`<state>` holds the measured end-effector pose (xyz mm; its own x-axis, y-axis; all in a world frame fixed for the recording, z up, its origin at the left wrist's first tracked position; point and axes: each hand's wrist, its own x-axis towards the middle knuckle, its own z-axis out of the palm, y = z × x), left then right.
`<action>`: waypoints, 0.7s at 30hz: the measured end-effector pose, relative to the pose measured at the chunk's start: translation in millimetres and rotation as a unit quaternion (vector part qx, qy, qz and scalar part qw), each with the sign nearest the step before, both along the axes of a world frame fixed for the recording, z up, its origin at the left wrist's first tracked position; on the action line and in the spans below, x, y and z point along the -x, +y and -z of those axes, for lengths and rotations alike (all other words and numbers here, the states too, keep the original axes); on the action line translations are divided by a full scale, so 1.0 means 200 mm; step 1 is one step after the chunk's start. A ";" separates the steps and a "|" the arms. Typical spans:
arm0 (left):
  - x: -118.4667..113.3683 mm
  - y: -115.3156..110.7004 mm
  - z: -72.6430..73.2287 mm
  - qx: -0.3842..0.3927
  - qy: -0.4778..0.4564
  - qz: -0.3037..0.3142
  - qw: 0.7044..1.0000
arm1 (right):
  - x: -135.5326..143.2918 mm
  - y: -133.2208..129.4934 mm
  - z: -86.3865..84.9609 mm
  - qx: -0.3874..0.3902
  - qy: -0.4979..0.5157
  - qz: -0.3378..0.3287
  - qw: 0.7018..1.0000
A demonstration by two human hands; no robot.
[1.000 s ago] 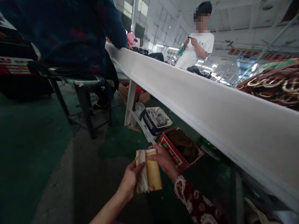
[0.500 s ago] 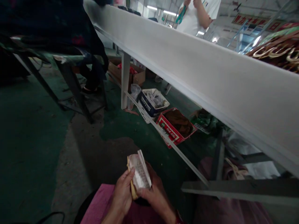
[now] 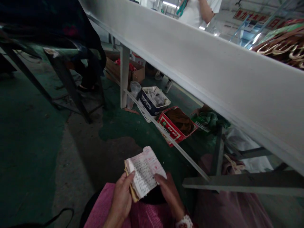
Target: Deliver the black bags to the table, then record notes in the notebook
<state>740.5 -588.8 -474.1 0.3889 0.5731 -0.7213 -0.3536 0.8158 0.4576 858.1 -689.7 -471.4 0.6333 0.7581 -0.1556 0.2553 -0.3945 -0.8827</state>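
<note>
A small worn notebook (image 3: 143, 172) lies open above my lap, its pages covered in handwriting, with red marks on the right-hand page. My left hand (image 3: 123, 193) grips its left edge, thumb on the page and a yellowish cover edge showing beside it. On the other side, my right hand (image 3: 169, 191) pinches the right-hand page, thumb on top and the fingers hidden beneath. Pink cloth (image 3: 147, 215) covers my lap under the notebook.
A long white table (image 3: 190, 47) slants across the view, with a thin rail (image 3: 178, 147) low beneath it. Under it stand a red box (image 3: 177, 125) of brown material and a dark blue box (image 3: 154, 101). Someone sits on a stool (image 3: 68, 76) at left; another person (image 3: 197, 12) stands beyond the table.
The notebook has opened wider, its right-hand page now folded out flat. My right hand has moved to the right with that page. The view has shifted slightly downward.
</note>
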 end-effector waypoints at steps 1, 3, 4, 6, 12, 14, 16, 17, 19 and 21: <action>0.00 -0.01 0.01 -0.007 0.001 0.009 1.000 | 0.02 0.02 -0.03 -0.011 0.002 -0.029 1.000; -0.01 -0.03 0.02 -0.022 -0.003 0.022 1.000 | 0.05 0.04 -0.07 -0.013 -0.025 -0.055 0.998; -0.01 -0.04 0.03 -0.024 -0.009 0.019 0.999 | 0.07 0.04 -0.08 -0.003 -0.052 -0.052 0.997; -0.03 -0.06 0.03 -0.028 -0.027 0.007 0.999 | 0.10 0.04 -0.05 0.019 -0.100 -0.038 0.994; -0.09 -0.05 0.01 -0.065 -0.010 0.006 0.998 | 0.11 0.03 0.04 0.021 -0.103 -0.022 0.994; -0.10 -0.04 0.02 -0.060 -0.001 0.014 0.998 | 0.06 0.03 0.03 -0.008 -0.019 -0.025 0.999; -0.11 -0.03 0.04 -0.055 0.004 0.028 0.998 | 0.00 0.03 0.01 -0.028 0.066 -0.052 0.996; -0.11 -0.03 0.05 -0.054 0.008 0.035 0.998 | -0.02 0.03 0.00 -0.029 0.097 -0.073 0.992; -0.12 -0.03 0.07 -0.056 0.017 0.047 0.997 | -0.06 0.02 -0.03 -0.016 0.123 -0.113 0.986; -0.12 -0.02 0.08 -0.065 0.018 0.055 0.996 | -0.07 0.02 -0.04 -0.001 0.098 -0.116 0.988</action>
